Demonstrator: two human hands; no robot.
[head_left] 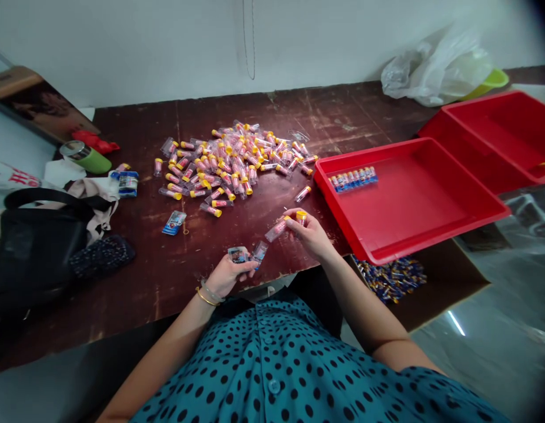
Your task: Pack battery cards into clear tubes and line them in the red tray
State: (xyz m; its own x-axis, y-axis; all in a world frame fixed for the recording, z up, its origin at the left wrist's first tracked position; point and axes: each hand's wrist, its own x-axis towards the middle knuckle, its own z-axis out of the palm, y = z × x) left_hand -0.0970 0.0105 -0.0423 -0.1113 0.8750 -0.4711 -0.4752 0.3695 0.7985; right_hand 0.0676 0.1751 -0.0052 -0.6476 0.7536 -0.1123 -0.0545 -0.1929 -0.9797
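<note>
My left hand (226,275), with bangles at the wrist, is closed on small clear-and-blue printed sleeves; one sleeve (260,252) points up toward the right, and another (237,254) lies at the fingers. In my right hand (314,234) is a clear yellow-capped tube (277,228) with a pink-and-white label, pinched and tilted toward the sleeve but apart from it. A second yellow cap (301,217) shows between the same fingers. Beyond the hands spreads a pile of similar tubes (237,158), and a single tube (303,194) lies near the tray.
To the right, a red tray (413,226) holds a row of blue-sleeved tubes (354,178). Below it stands a cardboard box (452,282) of similar pieces. A loose blue sleeve (174,223), a green bottle (89,158) and a black bag (38,247) are on the left.
</note>
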